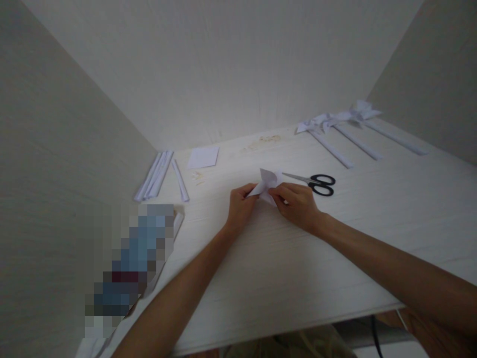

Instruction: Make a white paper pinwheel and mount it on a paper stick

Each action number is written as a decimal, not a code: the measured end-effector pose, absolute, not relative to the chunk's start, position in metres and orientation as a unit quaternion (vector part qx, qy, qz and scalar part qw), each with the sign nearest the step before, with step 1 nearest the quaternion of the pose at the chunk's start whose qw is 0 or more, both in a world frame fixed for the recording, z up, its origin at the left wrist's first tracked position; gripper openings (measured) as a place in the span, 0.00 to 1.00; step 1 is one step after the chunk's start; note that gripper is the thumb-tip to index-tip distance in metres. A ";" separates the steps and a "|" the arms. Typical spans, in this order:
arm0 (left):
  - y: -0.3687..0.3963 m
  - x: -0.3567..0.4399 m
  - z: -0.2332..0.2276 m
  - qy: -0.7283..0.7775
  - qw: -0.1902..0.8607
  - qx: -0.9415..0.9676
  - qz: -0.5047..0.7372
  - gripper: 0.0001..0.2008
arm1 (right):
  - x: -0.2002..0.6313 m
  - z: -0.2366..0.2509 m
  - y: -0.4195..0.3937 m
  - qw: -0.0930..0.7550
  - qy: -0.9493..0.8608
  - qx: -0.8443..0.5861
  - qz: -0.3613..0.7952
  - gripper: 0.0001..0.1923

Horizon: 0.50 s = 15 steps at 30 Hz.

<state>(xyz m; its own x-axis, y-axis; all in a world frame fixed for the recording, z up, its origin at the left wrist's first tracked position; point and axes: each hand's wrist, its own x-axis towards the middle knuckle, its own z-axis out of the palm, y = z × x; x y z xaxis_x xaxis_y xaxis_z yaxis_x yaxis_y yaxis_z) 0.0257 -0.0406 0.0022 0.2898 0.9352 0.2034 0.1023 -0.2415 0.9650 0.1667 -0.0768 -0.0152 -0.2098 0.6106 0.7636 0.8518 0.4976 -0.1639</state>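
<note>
Both my hands meet over the middle of the table around a folded white paper piece point(266, 180), which looks like a pinwheel with its corners drawn inward. My left hand point(241, 203) grips its left edge between thumb and fingers. With closed fingertips, my right hand point(296, 204) pinches the paper near its centre. Just behind my right hand lies a pair of scissors point(311, 181) with black handles, its blades pointing left. My fingers hide part of the paper's lower side.
Three paper pinwheels on rolled paper sticks point(331, 149) lie at the back right. Several rolled paper tubes point(154, 176) and a square paper stack point(203, 157) are at the back left. A pixelated object point(137, 258) sits along the left wall. The white table point(261, 298) ends in front.
</note>
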 end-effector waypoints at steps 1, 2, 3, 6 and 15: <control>-0.041 0.026 0.002 0.399 0.473 0.648 0.444 0.08 | 0.166 -0.015 -0.077 0.408 -0.762 -0.479 -0.151 0.12; -0.040 0.026 0.002 0.399 0.476 0.645 0.446 0.08 | 0.166 -0.014 -0.077 0.409 -0.762 -0.479 -0.154 0.12; -0.040 0.026 0.001 0.398 0.478 0.643 0.446 0.08 | 0.166 -0.014 -0.078 0.411 -0.761 -0.478 -0.157 0.12; -0.040 0.026 0.000 0.394 0.483 0.641 0.448 0.08 | 0.166 -0.014 -0.077 0.411 -0.760 -0.477 -0.162 0.12; -0.041 0.025 0.001 0.396 0.472 0.650 0.444 0.07 | 0.167 -0.015 -0.077 0.422 -0.766 -0.462 -0.148 0.11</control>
<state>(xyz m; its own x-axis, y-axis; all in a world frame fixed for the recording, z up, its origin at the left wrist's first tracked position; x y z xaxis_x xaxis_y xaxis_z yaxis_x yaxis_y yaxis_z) 0.0254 -0.0407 0.0015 0.2913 0.9345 0.2045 0.0961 -0.2412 0.9657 0.1673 -0.0773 -0.0152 -0.2161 0.5823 0.7837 0.8331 0.5286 -0.1630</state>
